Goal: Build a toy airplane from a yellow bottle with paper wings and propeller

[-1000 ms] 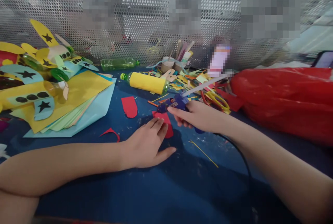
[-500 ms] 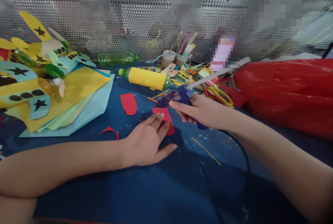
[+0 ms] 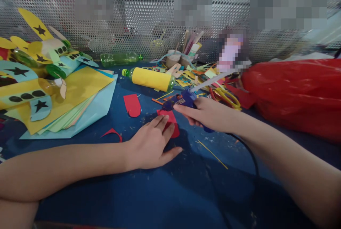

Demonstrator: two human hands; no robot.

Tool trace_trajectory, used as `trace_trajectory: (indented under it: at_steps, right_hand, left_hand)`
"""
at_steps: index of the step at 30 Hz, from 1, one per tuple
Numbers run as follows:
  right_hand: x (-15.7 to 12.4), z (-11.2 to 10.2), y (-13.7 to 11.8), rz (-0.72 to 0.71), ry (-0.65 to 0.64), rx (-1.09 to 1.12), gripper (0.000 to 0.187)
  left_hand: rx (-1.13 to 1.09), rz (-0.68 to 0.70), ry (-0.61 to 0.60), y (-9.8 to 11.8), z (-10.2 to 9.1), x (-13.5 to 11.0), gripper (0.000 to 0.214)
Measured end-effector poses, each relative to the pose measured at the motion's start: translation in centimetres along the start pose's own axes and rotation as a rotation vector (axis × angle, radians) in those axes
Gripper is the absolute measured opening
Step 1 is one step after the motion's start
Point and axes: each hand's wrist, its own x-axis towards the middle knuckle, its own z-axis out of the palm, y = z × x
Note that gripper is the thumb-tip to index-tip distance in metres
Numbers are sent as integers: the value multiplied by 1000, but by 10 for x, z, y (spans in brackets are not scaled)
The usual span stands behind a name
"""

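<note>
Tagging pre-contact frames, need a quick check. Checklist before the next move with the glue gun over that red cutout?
1. Red paper cutout pinned: left hand lies flat on it, on the blue table. Ok.
2. Glue gun gripped: right hand is closed around it. Ok.
3. Nozzle on the cutout: it points at the far edge, but contact is unclear. Cannot tell.
4. Fingertips clear of the nozzle: they sit close beside it. Probably not ok.
5. Glue stick loaded: it juts from the gun's rear. Ok.
6. Cord free: it loops along the right forearm, with no visible snag. Ok.
</note>
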Motion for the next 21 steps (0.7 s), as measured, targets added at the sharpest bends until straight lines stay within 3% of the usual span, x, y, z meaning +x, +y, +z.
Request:
trace_trajectory:
  at_steps: [8, 21]
  right_hand:
    - [1, 5, -1, -20, -13, 14, 58]
    - [-3, -9, 8, 10, -29, -98, 60]
  left_hand:
    - [-3, 5, 9, 0, 0, 0, 73]
    - [-84, -15, 20, 0, 1, 0, 69]
